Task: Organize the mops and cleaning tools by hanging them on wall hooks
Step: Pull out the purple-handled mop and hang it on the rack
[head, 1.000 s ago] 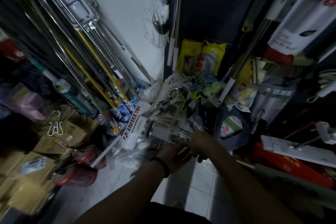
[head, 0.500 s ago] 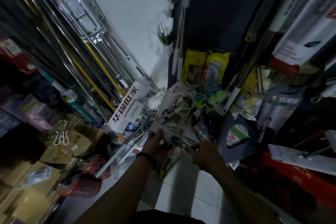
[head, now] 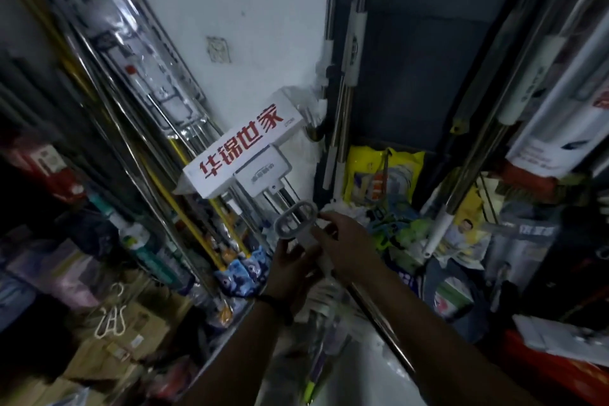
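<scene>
So, one mop handle (head: 308, 241), grey plastic at the top and ending in one oval hanging loop (head: 295, 219), is held up in front of the wall (head: 237, 3), near the corner of the room. Both hands are on it. The left hand (head: 290, 262) has its fingers wrapped round the grey shaft just below the loop. The right hand (head: 349, 241) is curled over the shaft from the other side, one fingertip reaching up right beside the loop. One dark wristband (head: 276, 303) sits on the left wrist. Below the hands, one shiny metal pole (head: 379, 328) slants down to the right over the floor. It looks like the same shaft, but it's too dim to be sure.

Just above the loop there's one long white box (head: 244, 148) with four big red characters, tilted against the wall, and one grey-framed plate (head: 263, 171) tucked right under it. I honestly can't tell if those are joined to the handle.

Rest of the clutter:
- two upright steel poles (head: 346, 86) side by side in the corner
- one yellow bag (head: 385, 171) at the foot of the dark panel
- one wall socket (head: 217, 49) on the wall
- two yellow poles (head: 189, 224) in a blurry bunch of metal rods leaning at the left edge of the wall
- a bunch of white hangers (head: 110, 316) on cardboard boxes (head: 108, 353) in the bottom left
</scene>
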{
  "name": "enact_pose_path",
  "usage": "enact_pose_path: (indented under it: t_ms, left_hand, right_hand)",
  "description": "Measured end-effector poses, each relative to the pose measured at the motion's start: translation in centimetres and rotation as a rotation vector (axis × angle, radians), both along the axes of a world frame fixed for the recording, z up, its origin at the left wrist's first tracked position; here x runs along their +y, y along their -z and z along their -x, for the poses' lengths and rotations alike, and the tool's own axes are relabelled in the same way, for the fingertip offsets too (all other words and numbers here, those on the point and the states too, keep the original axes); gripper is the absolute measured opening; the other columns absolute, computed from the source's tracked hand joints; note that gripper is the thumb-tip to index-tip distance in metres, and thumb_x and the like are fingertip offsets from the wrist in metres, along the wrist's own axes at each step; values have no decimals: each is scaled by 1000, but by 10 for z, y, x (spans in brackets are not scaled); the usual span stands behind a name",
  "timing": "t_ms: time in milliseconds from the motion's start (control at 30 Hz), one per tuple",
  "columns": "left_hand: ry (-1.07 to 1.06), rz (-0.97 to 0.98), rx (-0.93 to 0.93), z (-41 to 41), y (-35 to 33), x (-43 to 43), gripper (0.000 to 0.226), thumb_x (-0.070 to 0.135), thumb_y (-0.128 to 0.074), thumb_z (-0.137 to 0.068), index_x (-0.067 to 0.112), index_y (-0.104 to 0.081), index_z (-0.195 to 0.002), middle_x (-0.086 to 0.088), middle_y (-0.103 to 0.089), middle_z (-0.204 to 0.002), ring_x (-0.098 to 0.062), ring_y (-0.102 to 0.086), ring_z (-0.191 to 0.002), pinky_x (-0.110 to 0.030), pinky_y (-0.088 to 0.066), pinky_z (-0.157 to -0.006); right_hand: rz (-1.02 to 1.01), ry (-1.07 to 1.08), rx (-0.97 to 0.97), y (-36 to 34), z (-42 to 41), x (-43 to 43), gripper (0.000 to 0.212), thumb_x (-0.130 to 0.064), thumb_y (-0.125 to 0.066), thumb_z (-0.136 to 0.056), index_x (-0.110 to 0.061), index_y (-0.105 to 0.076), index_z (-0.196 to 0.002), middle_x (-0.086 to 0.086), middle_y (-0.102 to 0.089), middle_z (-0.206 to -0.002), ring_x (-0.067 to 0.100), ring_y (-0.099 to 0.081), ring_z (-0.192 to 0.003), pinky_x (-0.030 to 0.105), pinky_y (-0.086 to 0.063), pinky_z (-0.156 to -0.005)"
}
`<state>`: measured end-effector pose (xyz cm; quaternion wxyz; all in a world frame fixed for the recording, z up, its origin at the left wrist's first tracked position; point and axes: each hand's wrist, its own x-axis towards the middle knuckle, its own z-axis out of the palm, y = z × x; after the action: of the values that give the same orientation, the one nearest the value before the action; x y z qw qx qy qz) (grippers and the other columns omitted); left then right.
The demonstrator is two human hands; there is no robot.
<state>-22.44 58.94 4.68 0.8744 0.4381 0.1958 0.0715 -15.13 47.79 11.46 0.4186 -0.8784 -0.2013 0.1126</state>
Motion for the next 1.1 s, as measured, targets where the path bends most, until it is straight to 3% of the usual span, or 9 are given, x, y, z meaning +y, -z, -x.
enact_pose_path:
  t_ms: [133,200,300,367,433,500,667,867,1100]
  left_hand:
    - [23,-105,-97,-15,-40,31,44,1,-70,-94,28,-65,-129,-12,-71,-130,-42,-69,-114,-46,-56,-81]
    - [19,-129,-104,-22,-62,50,36,6,-65,-98,25,-66,-129,-10,-72,-128,-37,-70,-114,-49,-60,-82]
    - [54,-186,-159,-37,-94,79,30,18,-59,-104,14,-65,-132,-17,-69,-131,-43,-65,-121,-71,-53,-93]
    - [56,-225,-189,-46,-121,93,29,17,-60,-104,12,-66,-131,-18,-68,-132,-41,-67,-119,-72,-54,-89]
    - [52,-293,-237,-55,-154,101,24,15,-62,-103,15,-69,-126,-14,-69,-129,-37,-70,-115,-70,-57,-82]
    - [54,-353,-295,-64,-187,106,20,13,-64,-102,15,-71,-120,-17,-68,-125,-39,-70,-112,-73,-57,-77]
    - [58,-453,-413,-88,-268,108,21,19,-65,-101,18,-71,-121,-19,-66,-121,-43,-70,-110,-66,-60,-77]
    - [30,-527,-555,-116,-365,103,21,21,-62,-102,27,-72,-119,-18,-69,-121,-38,-72,-109,-78,-53,-78]
    - [3,-647,-713,-137,-472,99,21,23,-66,-99,19,-72,-119,-28,-60,-127,-46,-67,-114,-81,-51,-71]
  right_hand:
    - [-86,56,-26,-25,-26,26,46,-51,-66,-97,-20,-69,-132,1,-74,-113,17,-71,-99,24,-49,-73]
    - [-156,56,-43,-45,-31,34,38,-46,-67,-99,-17,-73,-122,3,-76,-101,17,-72,-89,31,-52,-70]
    - [-227,73,-123,-78,-34,47,24,-40,-64,-102,-19,-74,-104,1,-75,-81,16,-71,-75,42,-57,-66]
    - [-293,87,-161,-102,-37,54,19,-35,-63,-104,-21,-74,-98,0,-73,-76,17,-71,-71,49,-56,-65]
    - [-391,88,-169,-128,-43,59,20,-25,-63,-105,-29,-74,-88,-5,-73,-72,10,-69,-67,42,-53,-57]
    - [-480,81,-130,-157,-48,60,24,-17,-62,-105,-29,-77,-92,-4,-76,-77,11,-72,-72,35,-54,-58]
    - [-605,85,-149,-231,-72,62,13,-18,-66,-102,-11,-78,-100,29,-71,-91,32,-69,-77,46,-56,-72]
    - [-701,44,-267,-325,-95,56,15,-19,-68,-101,-18,-80,-92,17,-76,-86,16,-68,-73,37,-54,-70]
    - [-770,-34,-452,-424,-115,49,18,-28,-67,-102,-17,-79,-97,27,-73,-100,49,-70,-97,63,-59,-87]
